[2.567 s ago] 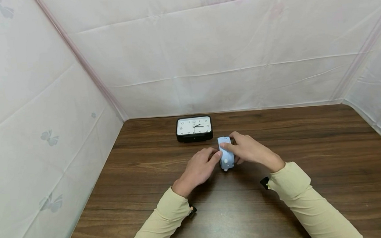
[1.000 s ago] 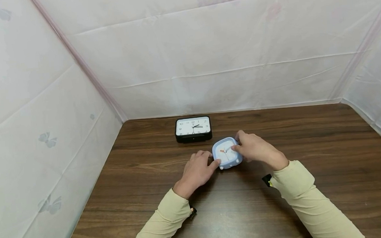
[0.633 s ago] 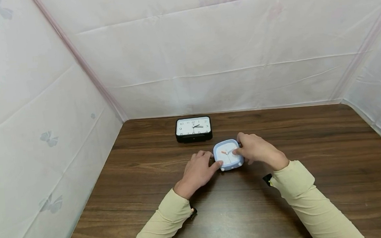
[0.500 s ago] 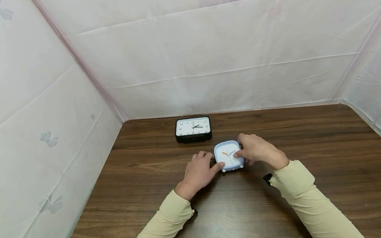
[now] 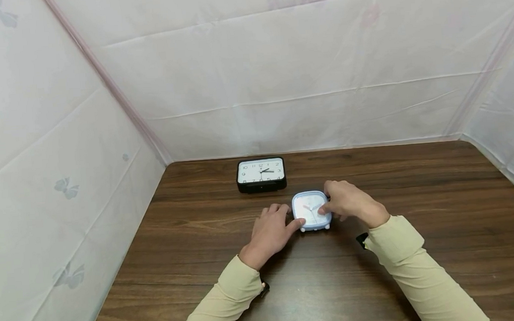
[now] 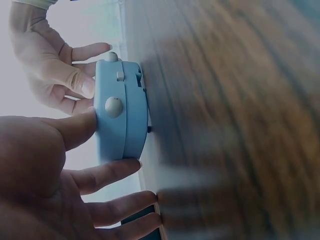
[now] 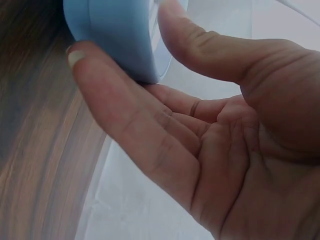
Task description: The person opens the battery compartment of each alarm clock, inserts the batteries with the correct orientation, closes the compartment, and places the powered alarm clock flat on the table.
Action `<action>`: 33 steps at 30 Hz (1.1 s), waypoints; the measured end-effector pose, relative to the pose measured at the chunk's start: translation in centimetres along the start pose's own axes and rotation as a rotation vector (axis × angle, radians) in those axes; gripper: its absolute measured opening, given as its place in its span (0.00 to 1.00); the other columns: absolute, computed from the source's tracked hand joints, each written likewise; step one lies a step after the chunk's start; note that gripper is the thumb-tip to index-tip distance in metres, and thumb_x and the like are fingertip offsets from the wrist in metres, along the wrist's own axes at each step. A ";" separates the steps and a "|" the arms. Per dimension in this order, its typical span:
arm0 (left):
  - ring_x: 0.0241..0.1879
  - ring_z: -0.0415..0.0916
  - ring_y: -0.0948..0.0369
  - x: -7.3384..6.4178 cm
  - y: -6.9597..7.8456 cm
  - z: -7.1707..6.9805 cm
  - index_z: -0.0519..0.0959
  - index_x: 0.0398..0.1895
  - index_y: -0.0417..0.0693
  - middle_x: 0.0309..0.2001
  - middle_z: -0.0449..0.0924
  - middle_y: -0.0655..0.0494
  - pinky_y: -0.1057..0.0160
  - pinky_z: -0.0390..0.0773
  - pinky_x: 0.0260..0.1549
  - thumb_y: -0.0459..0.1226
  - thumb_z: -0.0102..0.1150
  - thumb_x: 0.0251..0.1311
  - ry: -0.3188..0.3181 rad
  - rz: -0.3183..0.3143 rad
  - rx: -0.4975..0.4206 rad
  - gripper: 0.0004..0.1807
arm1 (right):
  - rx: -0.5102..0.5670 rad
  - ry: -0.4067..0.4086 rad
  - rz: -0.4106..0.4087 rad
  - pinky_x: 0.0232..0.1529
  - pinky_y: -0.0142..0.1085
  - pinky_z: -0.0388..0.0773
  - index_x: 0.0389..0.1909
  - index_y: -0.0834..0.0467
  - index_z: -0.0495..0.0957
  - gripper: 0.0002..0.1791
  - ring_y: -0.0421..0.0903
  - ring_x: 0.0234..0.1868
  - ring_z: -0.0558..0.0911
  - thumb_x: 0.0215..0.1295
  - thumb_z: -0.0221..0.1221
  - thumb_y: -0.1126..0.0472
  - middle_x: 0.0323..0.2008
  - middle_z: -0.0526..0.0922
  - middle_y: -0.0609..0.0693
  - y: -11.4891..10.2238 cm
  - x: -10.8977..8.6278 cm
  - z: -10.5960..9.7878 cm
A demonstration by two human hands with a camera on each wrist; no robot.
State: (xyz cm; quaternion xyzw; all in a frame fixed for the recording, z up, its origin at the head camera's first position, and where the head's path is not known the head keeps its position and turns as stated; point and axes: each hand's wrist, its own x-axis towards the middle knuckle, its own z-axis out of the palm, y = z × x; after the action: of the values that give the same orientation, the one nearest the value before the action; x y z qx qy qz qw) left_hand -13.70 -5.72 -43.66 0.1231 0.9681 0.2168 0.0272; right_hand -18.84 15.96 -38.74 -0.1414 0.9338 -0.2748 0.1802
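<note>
A light blue alarm clock with rounded corners and a white dial lies face up on the wooden table. My left hand grips its near left side, the thumb on the dial's edge and a finger along the side wall. From the right, my right hand pinches it with the thumb over the dial and fingers against the side. In the left wrist view, white round knobs show on the blue clock's near side, and its back is close over the tabletop. The right wrist view shows a blue corner between thumb and forefinger.
A black rectangular clock with a white numbered dial lies behind and to the left of the blue one. Pale patterned sheeting rises behind the table and along its sides.
The blue clock was on edge earlier, then was tipped over so its dial faces up. Since then it has turned slightly and shifted a little right and nearer, both hands moving with it.
</note>
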 end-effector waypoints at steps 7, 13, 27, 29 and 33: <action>0.60 0.76 0.45 0.8 0.3 0.3 0.81 0.65 0.42 0.62 0.80 0.43 0.42 0.77 0.57 0.56 0.57 0.78 0.014 0.003 0.001 0.29 | 0.054 0.001 0.042 0.29 0.40 0.86 0.56 0.73 0.73 0.22 0.50 0.26 0.86 0.72 0.69 0.64 0.31 0.83 0.59 0.7 0.5 -0.2; 0.59 0.76 0.45 2.1 0.6 0.7 0.80 0.65 0.41 0.61 0.80 0.43 0.43 0.79 0.54 0.55 0.56 0.79 0.049 0.012 0.009 0.28 | 0.138 0.018 0.085 0.31 0.42 0.87 0.59 0.75 0.71 0.23 0.52 0.29 0.88 0.73 0.68 0.66 0.35 0.83 0.62 1.5 1.3 -0.6; 0.56 0.76 0.46 4.4 2.3 1.6 0.81 0.64 0.43 0.60 0.81 0.46 0.43 0.77 0.54 0.55 0.52 0.81 0.093 -0.030 0.036 0.27 | 0.215 0.049 0.124 0.33 0.44 0.87 0.62 0.75 0.67 0.24 0.56 0.34 0.88 0.76 0.64 0.67 0.39 0.83 0.66 3.1 2.3 -1.5; 0.57 0.75 0.46 4.9 2.6 1.8 0.81 0.64 0.42 0.60 0.81 0.46 0.43 0.77 0.54 0.55 0.52 0.81 0.099 -0.048 0.039 0.27 | 0.227 0.059 0.130 0.33 0.44 0.87 0.63 0.75 0.66 0.24 0.56 0.35 0.88 0.77 0.63 0.68 0.40 0.83 0.68 3.3 2.6 -1.6; 0.59 0.75 0.46 5.7 3.3 2.3 0.81 0.64 0.41 0.60 0.80 0.45 0.43 0.76 0.56 0.54 0.51 0.81 0.104 -0.084 0.037 0.28 | 0.254 0.079 0.139 0.33 0.44 0.88 0.65 0.77 0.65 0.24 0.59 0.38 0.88 0.78 0.61 0.68 0.45 0.81 0.71 3.9 3.1 -1.7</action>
State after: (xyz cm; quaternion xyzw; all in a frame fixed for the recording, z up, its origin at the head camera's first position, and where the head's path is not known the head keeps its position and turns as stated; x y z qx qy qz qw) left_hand -18.24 -0.47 -44.39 0.0713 0.9763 0.2038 -0.0164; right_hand -23.01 18.77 -40.41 -0.0415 0.9054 -0.3829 0.1784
